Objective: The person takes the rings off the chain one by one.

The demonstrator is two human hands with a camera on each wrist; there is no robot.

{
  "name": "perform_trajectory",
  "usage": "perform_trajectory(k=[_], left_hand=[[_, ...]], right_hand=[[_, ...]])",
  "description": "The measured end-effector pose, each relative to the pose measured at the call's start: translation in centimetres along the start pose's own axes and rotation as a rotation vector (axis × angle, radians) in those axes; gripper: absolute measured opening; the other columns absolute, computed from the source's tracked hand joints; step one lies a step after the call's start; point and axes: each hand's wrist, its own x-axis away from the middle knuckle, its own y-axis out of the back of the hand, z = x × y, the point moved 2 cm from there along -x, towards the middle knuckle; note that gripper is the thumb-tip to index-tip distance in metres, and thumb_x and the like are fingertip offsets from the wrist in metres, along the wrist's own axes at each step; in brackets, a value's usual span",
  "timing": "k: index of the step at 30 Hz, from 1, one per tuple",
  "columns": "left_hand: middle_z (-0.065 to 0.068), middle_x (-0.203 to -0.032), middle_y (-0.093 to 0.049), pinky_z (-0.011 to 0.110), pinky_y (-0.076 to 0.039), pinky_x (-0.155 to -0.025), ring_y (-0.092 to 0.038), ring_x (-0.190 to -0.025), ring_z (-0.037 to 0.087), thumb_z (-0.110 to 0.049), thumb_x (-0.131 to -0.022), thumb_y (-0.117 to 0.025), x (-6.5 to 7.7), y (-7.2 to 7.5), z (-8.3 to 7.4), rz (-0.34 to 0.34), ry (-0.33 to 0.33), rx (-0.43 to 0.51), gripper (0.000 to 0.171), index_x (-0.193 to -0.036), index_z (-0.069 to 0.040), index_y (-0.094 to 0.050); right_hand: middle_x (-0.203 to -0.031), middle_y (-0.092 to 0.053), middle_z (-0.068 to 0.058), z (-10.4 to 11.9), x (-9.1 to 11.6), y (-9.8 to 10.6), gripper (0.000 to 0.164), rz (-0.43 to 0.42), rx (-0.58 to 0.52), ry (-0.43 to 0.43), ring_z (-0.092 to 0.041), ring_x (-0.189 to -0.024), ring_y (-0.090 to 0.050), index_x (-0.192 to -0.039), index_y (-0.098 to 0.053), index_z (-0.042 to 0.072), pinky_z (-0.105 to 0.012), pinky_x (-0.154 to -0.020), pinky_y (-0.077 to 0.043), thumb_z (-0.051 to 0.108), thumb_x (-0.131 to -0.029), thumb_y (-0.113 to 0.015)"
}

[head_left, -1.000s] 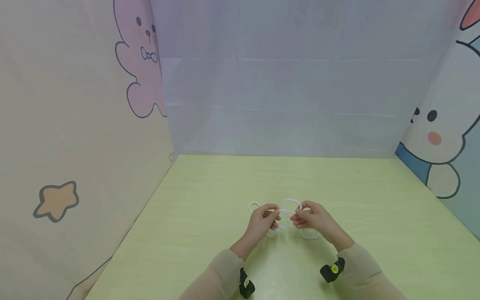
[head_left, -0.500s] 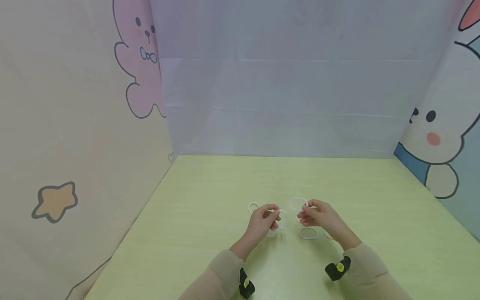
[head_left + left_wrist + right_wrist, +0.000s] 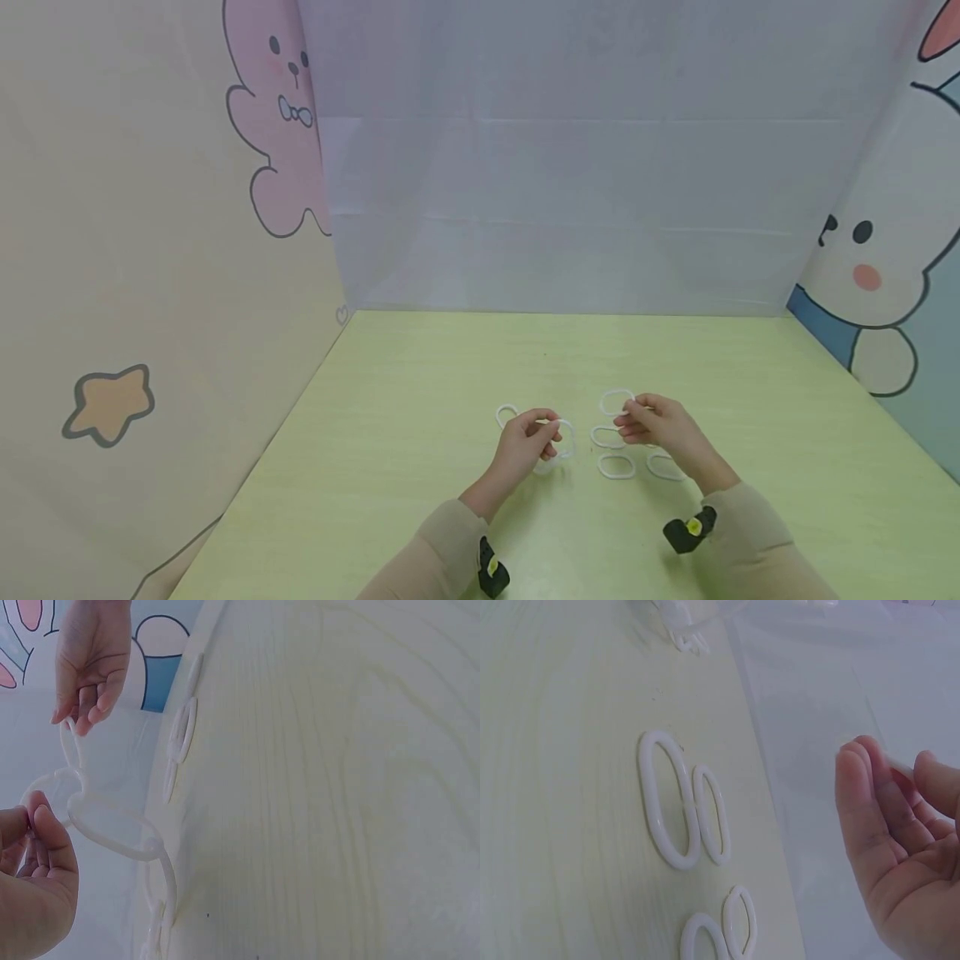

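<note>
My left hand point(image 3: 525, 437) pinches a white oval chain link point(image 3: 573, 435) between thumb and fingers, above the table. In the left wrist view this link overlaps another white link point(image 3: 112, 844), and more joined links hang down from there toward the table. Farther right, my right hand point(image 3: 663, 427) pinches a single white oval link point(image 3: 617, 391) by its edge, held up apart from the left hand's links. In the right wrist view only a sliver of that link shows between the fingertips.
Several loose white oval links point(image 3: 617, 478) lie on the pale green-yellow table point(image 3: 420, 383) below my right hand. Another white link point(image 3: 507, 407) shows beyond my left hand. Printed cloth walls point(image 3: 570, 208) stand at the back and sides.
My right hand has moved right and slightly away with its link, drawing apart from the left hand and uncovering links on the table. The left hand has stayed in place.
</note>
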Motion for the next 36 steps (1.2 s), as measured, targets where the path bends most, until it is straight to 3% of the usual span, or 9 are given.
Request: perform_trajectory(k=[11,23,30,36], left_hand=[[0.002,-0.074,-0.061,0.02,-0.047,-0.054,-0.054,-0.054,0.008,-0.011,-0.091,-0.059,-0.1,0.0,0.0,0.001,-0.006,0.009,0.013,-0.1,-0.003,-0.062],[0.012,-0.079,-0.063,0.021,-0.047,-0.054,-0.054,-0.054,0.009,-0.011,-0.091,-0.058,0.0,0.1,-0.2,0.004,-0.001,0.004,0.013,-0.101,-0.004,-0.062],[0.009,-0.077,-0.063,0.022,-0.047,-0.055,-0.054,-0.054,0.009,-0.011,-0.091,-0.058,0.0,0.1,0.0,-0.001,0.0,0.002,0.013,-0.101,-0.004,-0.062],[0.015,-0.077,-0.062,0.025,-0.049,-0.056,-0.053,-0.054,0.01,-0.005,-0.092,-0.056,1.4,0.1,-2.6,-0.004,-0.008,-0.004,0.012,-0.1,0.001,-0.062]], right_hand=[[-0.091,-0.063,-0.013,-0.1,0.1,1.2,0.034,-0.025,-0.03,-0.011,-0.017,-0.077,-0.063,-0.106,-0.044,-0.018,-0.029,-0.07,-0.052,0.015,-0.098,-0.046],[-0.09,-0.063,-0.013,-0.5,0.2,2.0,0.036,-0.039,-0.036,-0.025,-0.016,-0.077,-0.063,-0.108,-0.043,-0.019,-0.028,-0.071,-0.052,0.015,-0.099,-0.044],[-0.091,-0.062,-0.014,-0.8,0.3,2.4,0.037,-0.045,-0.021,-0.028,-0.015,-0.078,-0.062,-0.11,-0.043,-0.019,-0.029,-0.071,-0.052,0.017,-0.099,-0.043],[-0.089,-0.062,-0.011,-1.2,0.3,2.8,0.035,-0.067,-0.019,-0.016,-0.015,-0.077,-0.062,-0.108,-0.044,-0.018,-0.029,-0.071,-0.052,0.015,-0.1,-0.042]])
